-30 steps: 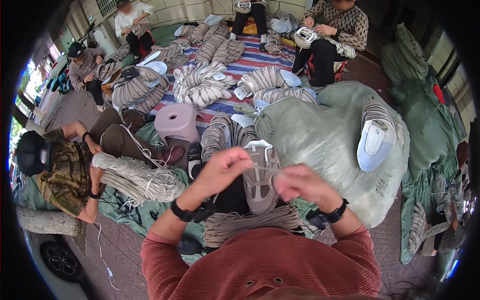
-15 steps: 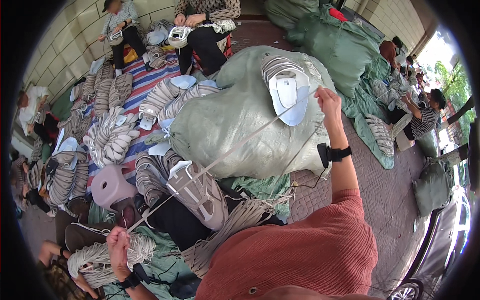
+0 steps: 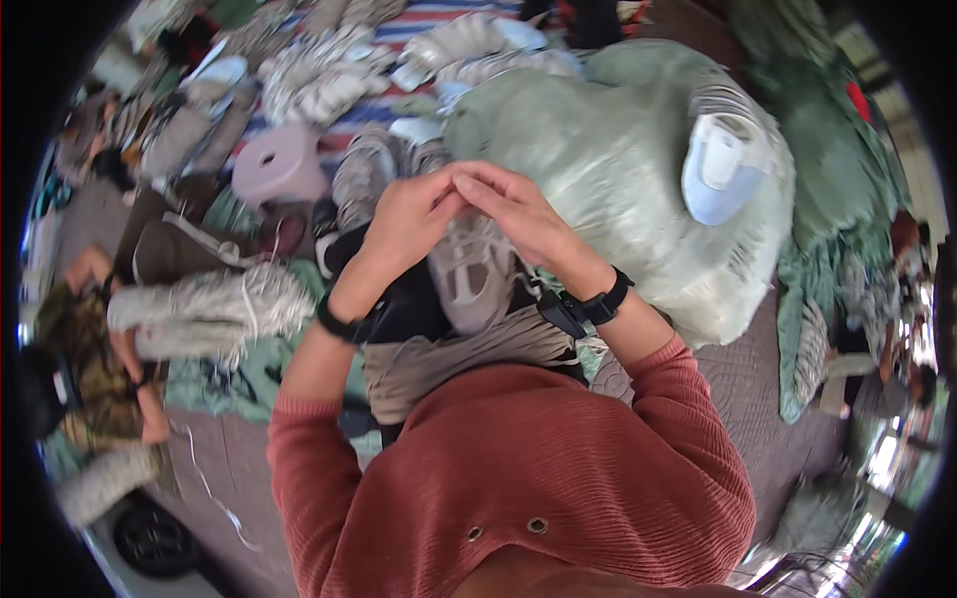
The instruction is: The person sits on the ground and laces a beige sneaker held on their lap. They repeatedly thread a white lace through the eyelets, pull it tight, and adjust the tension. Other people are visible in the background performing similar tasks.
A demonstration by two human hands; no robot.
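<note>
A grey-beige shoe upper [image 3: 471, 289] lies across my lap, its near end showing below my hands. My left hand [image 3: 414, 214] and my right hand [image 3: 516, 214] meet at the fingertips above its far end. Their fingers are bent and pressed together. Whatever they pinch is hidden behind them, and no lace shows there. A bunch of grey-beige laces [image 3: 469, 354] rests over my lap, close to my waist. On the big pale-green sack [image 3: 608, 169] sits a nested stack of uppers [image 3: 725, 174] with a pale-blue front piece.
A pink stool [image 3: 282, 167] stands to the left. Nearer lies a thick bundle of off-white laces [image 3: 214, 311]. Rows of uppers [image 3: 334, 80] cover a striped sheet at the back. Another person's arm [image 3: 125, 349] reaches in at left. Green sacks [image 3: 827, 130] stand at right.
My hands, earlier wide apart with a lace stretched between them, have come together over the shoe upper. The stretched lace is out of sight. The view has tilted down.
</note>
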